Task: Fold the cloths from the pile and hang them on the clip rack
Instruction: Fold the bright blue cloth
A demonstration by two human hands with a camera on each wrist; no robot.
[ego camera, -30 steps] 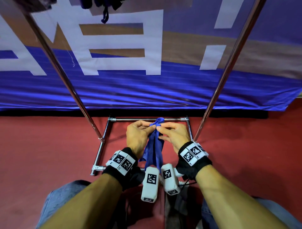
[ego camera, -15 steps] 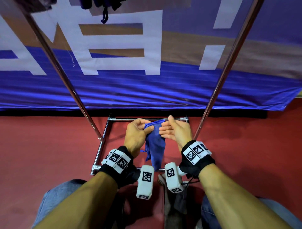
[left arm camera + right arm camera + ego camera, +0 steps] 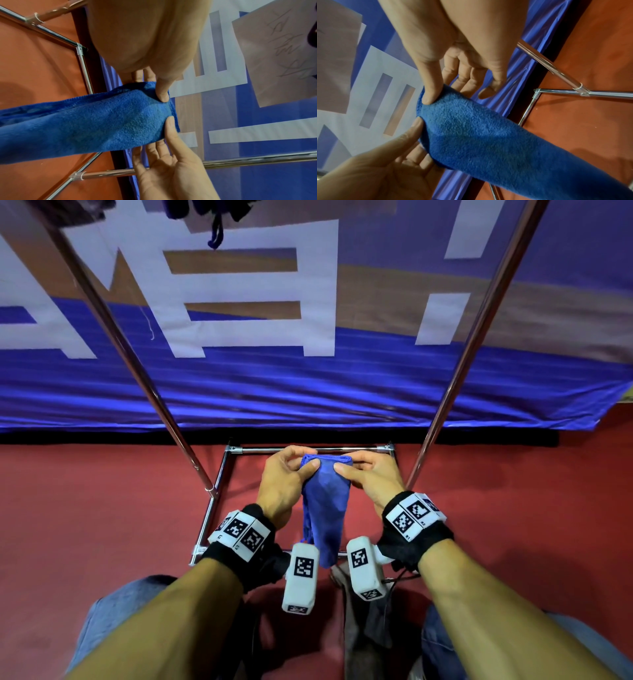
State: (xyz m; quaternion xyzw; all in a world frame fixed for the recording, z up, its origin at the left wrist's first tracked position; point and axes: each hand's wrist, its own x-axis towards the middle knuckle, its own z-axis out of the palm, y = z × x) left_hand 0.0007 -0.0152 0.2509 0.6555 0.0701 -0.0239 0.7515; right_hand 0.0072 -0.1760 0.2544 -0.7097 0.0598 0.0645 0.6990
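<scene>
A blue terry cloth (image 3: pixel 325 508) hangs folded in a long strip in front of me, above the rack's base. My left hand (image 3: pixel 305 465) pinches the top edge's left corner, thumb in front and fingers behind. My right hand (image 3: pixel 342 469) pinches the right corner the same way. In the left wrist view the left thumb (image 3: pixel 163 93) presses into the cloth (image 3: pixel 102 121). From the right wrist, the right thumb (image 3: pixel 429 94) sits on the cloth (image 3: pixel 488 142). Dark clips of the clip rack (image 3: pixel 212 220) hang at the top edge.
Two chrome poles (image 3: pixel 137 364) (image 3: pixel 469 337) slant up on either side of my hands from a chrome base frame (image 3: pixel 219 494) on the red floor. A blue banner (image 3: pixel 308 392) covers the wall behind. Grey fabric (image 3: pixel 370 628) lies between my knees.
The cloth was bunched and pinched at one point between both hands. Now its top edge is spread flat and each hand holds one corner, a little further apart.
</scene>
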